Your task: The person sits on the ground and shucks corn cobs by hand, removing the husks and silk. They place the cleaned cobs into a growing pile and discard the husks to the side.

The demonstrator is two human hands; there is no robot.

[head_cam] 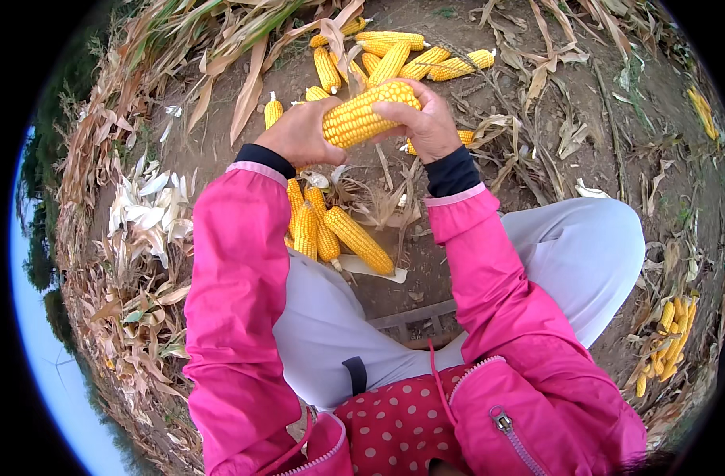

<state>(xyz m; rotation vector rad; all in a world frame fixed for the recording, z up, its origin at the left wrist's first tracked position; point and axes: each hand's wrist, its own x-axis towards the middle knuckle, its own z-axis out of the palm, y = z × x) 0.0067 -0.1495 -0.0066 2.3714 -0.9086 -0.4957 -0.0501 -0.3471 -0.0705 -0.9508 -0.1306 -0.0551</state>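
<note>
A husked ear of yellow corn (362, 116) is held level between both hands above the soil. My left hand (303, 134) grips its left end, thumb below and the fingers mostly hidden behind it. Around the right end closes my right hand (425, 119), its thumb lying across the kernels. Just beyond the hands lies a loose pile of bare corn ears (392, 62) on the ground. Nearer my legs, under my left forearm, several more ears (323, 229) rest together. Another ear (464, 138) shows partly behind my right wrist.
Dry corn stalks and leaves (261, 53) cover the ground at upper left. Pale stripped husks (154, 205) lie in a heap at left. A further pile of ears (672, 339) sits at far right. Between my legs shows part of a low slatted frame (416, 315).
</note>
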